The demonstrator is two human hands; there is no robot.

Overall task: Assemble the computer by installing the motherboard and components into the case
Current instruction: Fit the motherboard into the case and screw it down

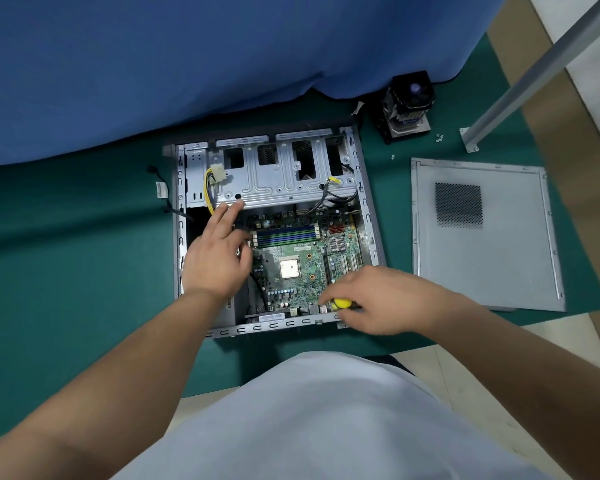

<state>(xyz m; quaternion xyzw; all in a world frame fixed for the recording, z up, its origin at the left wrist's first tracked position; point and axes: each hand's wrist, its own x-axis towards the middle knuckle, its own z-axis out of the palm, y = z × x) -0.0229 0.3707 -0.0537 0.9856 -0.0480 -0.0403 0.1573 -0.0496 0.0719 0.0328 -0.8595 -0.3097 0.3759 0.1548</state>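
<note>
An open grey computer case [368, 209] lies flat on a green mat. Inside it sits the green motherboard [298, 268], with a bare CPU socket in its middle and memory slots above. My left hand [219, 251] rests with straight fingers on the board's left edge, the fingertips reaching the metal drive cage [278, 181]. My right hand [378, 299] grips a yellow-handled screwdriver [342, 303] over the board's near right corner. The screwdriver's tip is hidden under my fingers.
The case's side panel [482, 233] lies flat on the mat to the right. A CPU cooler with fan [407, 105] stands behind the case, with loose screws [439, 137] near it. A blue cloth [187, 64] covers the far side. A metal leg [534, 77] stands at the right.
</note>
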